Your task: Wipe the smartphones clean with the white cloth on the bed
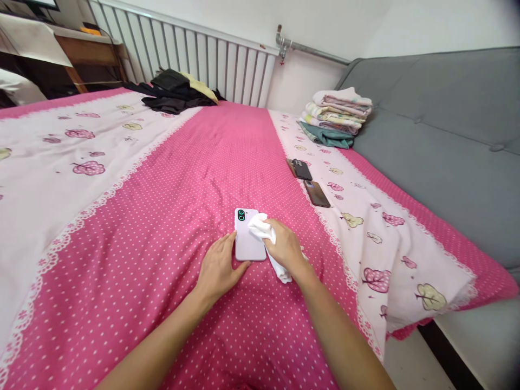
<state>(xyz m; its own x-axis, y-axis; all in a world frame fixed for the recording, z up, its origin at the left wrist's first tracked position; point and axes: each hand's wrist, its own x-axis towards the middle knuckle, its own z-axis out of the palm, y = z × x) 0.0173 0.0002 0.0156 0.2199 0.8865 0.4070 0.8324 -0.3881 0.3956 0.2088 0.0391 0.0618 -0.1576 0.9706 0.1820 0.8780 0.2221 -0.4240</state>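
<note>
Pink dotted sheet (162,216): spread under both forearms, across the whole bed.
Grey sofa back (439,135): seen along the right side.
Folded linen (337,116): stacked at the far corner.
Left hand (219,268): laid open and flat, fingertips set against the phone's left edge, nothing gripped.
Right hand (286,249): closed around a white cloth (262,227), which is bunched on the phone's right side.
Lilac phone (247,241): laid face down mid-sheet, between the hands.
Dark phones (302,169): two, left well apart to the right.
Wipe: judged best done in light strokes, the phone being steadied by the left fingertips.
</note>
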